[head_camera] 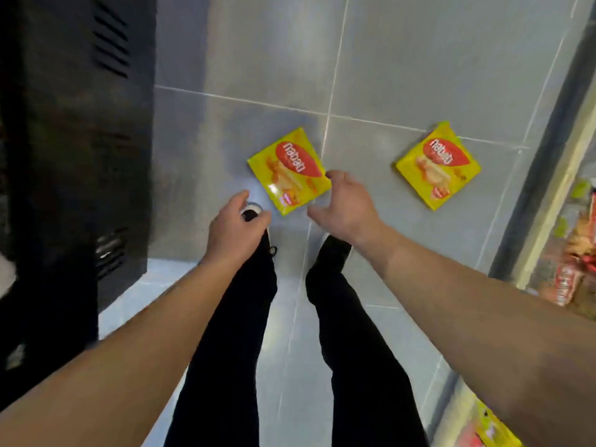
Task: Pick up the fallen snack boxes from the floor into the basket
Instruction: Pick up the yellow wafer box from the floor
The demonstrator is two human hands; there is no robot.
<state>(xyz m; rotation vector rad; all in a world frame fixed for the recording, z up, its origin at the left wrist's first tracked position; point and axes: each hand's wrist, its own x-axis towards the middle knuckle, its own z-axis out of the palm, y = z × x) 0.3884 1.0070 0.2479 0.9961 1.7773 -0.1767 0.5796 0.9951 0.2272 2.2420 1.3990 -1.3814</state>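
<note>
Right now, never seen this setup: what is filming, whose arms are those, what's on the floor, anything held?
One picture only, from a wide-angle camera worn on a person's head, looking down past their dark trousers to a grey tiled floor. No machine: the two bare arms are the wearer's own. Two flat yellow snack boxes with red logos lie on the tiles, apart: the nearer box just ahead of the feet, the farther box off to the right, by a stocked shelf. The right hand reaches with spread fingers beside the nearer box; the left hand hangs loosely curled. Neither holds anything. No basket is in view.
</note>
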